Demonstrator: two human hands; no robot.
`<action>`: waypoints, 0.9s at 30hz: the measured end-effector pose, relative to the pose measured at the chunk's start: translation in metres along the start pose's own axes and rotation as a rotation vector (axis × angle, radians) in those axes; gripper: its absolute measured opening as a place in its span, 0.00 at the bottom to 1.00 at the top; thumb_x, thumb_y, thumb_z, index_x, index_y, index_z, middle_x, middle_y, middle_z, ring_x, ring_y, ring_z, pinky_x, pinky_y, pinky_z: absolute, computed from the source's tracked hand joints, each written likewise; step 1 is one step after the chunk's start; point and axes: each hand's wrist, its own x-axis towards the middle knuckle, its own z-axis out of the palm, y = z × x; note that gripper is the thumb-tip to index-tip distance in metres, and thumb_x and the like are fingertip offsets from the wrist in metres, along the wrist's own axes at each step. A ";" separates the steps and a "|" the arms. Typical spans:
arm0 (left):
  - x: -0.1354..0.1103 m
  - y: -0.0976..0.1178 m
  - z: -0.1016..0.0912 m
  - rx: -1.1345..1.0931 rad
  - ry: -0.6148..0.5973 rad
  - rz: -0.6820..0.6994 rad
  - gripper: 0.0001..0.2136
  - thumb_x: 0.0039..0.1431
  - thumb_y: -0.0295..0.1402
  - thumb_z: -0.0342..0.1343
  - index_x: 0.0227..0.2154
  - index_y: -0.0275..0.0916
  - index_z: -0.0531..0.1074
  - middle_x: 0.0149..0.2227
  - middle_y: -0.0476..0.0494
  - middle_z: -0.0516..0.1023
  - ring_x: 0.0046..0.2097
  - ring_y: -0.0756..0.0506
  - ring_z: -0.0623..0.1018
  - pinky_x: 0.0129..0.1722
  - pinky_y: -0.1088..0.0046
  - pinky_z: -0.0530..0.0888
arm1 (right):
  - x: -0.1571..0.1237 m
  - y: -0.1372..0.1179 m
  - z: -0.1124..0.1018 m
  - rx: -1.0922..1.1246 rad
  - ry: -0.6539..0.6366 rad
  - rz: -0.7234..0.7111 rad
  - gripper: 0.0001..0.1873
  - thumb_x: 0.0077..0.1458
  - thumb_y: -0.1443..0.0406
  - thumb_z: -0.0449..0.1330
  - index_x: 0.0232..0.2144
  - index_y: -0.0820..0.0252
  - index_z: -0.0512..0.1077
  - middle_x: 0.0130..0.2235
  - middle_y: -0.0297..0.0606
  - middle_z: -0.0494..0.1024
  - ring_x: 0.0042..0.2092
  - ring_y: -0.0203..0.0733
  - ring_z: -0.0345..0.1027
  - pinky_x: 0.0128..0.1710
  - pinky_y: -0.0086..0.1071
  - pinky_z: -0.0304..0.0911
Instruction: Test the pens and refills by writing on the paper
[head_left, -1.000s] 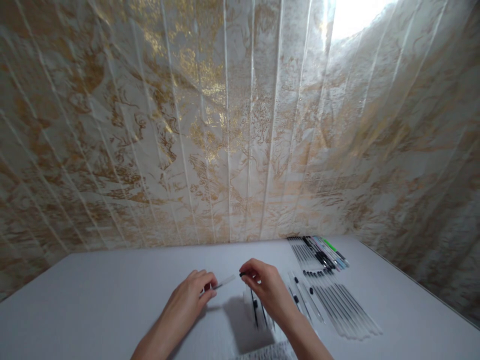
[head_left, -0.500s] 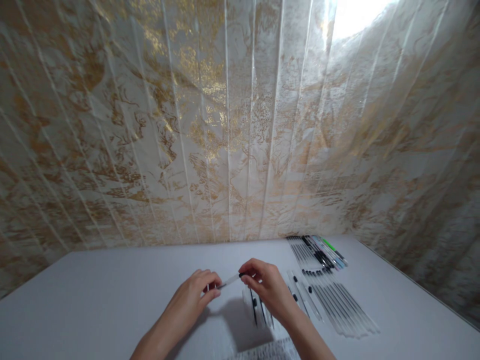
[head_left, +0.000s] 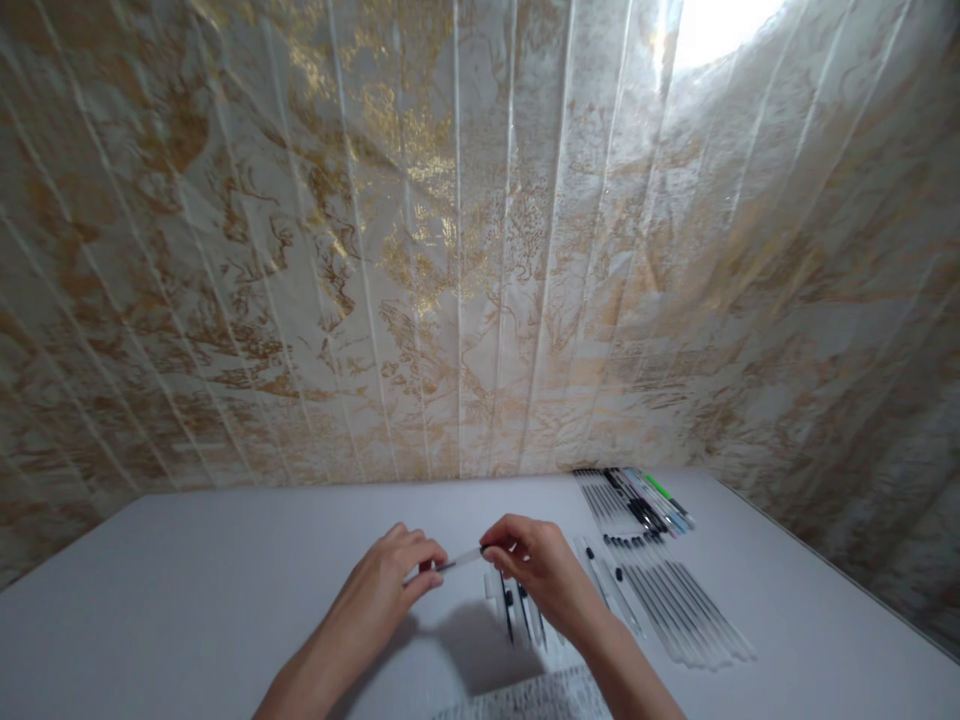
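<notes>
One white tabletop (head_left: pixel 225 600), smooth, backed by a cream-and-gold wall covering (head_left: pixel 420 300) with long upright creases; one patch of glare (head_left: pixel 724 30) at upper right. One patterned sheet (head_left: pixel 525 693) at the bottom edge of view, beside the right forearm. Two black grips (head_left: pixel 509 599) among slim dark rods just below the right hand (head_left: pixel 536 555); two more on clear barrels to the right of it. Farther right, one fanned row of clear tubes (head_left: pixel 686 610) and a short line of black caps (head_left: pixel 636 541), both too blurred for a sure count. One green pen (head_left: pixel 658 487) in the far cluster of mixed pens. Left hand (head_left: pixel 394 565) palm down, thumb and fingers pinched on one clear pen barrel (head_left: pixel 466 557), raised above the table between both hands, slanting up rightward. Right hand arched, fingertips closed on a black end piece (head_left: pixel 485 549) at the barrel's far end.
</notes>
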 end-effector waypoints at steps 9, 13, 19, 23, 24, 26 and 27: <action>-0.001 0.011 0.000 -0.022 0.139 0.075 0.04 0.57 0.30 0.54 0.28 0.42 0.72 0.32 0.50 0.75 0.39 0.44 0.70 0.41 0.69 0.64 | 0.001 -0.012 -0.001 -0.308 0.035 -0.043 0.13 0.60 0.63 0.52 0.23 0.57 0.66 0.20 0.28 0.67 0.23 0.35 0.59 0.24 0.25 0.51; 0.000 0.016 0.011 0.042 0.255 0.103 0.05 0.55 0.27 0.56 0.26 0.41 0.68 0.30 0.51 0.71 0.37 0.45 0.70 0.38 0.69 0.64 | 0.000 -0.017 0.002 -0.403 0.074 0.000 0.21 0.61 0.62 0.48 0.16 0.56 0.60 0.16 0.28 0.60 0.20 0.35 0.53 0.24 0.29 0.43; 0.002 0.023 0.019 0.048 0.359 0.139 0.08 0.55 0.26 0.57 0.25 0.41 0.64 0.29 0.52 0.69 0.35 0.46 0.69 0.37 0.70 0.64 | -0.006 -0.024 -0.015 -0.383 0.007 0.040 0.27 0.64 0.56 0.46 0.14 0.58 0.61 0.15 0.29 0.62 0.19 0.33 0.55 0.23 0.27 0.44; 0.000 0.027 0.020 0.031 0.341 0.125 0.07 0.55 0.26 0.56 0.26 0.42 0.64 0.29 0.52 0.69 0.36 0.46 0.70 0.37 0.70 0.65 | -0.006 -0.028 -0.021 -0.439 0.003 -0.038 0.13 0.62 0.59 0.52 0.28 0.56 0.67 0.24 0.30 0.72 0.25 0.35 0.62 0.26 0.26 0.49; -0.001 0.028 0.020 0.030 0.339 0.127 0.07 0.55 0.26 0.56 0.26 0.42 0.64 0.29 0.52 0.69 0.36 0.46 0.70 0.37 0.70 0.65 | -0.006 -0.028 -0.019 -0.482 0.014 -0.038 0.11 0.63 0.60 0.52 0.29 0.56 0.67 0.24 0.30 0.72 0.25 0.35 0.62 0.26 0.26 0.48; -0.001 0.029 0.022 0.032 0.336 0.135 0.07 0.55 0.26 0.57 0.26 0.41 0.65 0.29 0.52 0.70 0.36 0.46 0.71 0.38 0.70 0.65 | -0.004 -0.026 -0.015 -0.569 0.046 0.001 0.14 0.63 0.61 0.50 0.26 0.56 0.66 0.22 0.31 0.70 0.24 0.36 0.60 0.25 0.27 0.46; -0.001 0.030 0.022 0.035 0.340 0.138 0.07 0.54 0.26 0.57 0.26 0.41 0.65 0.29 0.52 0.70 0.36 0.46 0.71 0.38 0.69 0.65 | -0.004 -0.026 -0.014 -0.600 0.062 0.026 0.16 0.64 0.61 0.50 0.24 0.56 0.66 0.21 0.31 0.69 0.24 0.36 0.60 0.25 0.28 0.44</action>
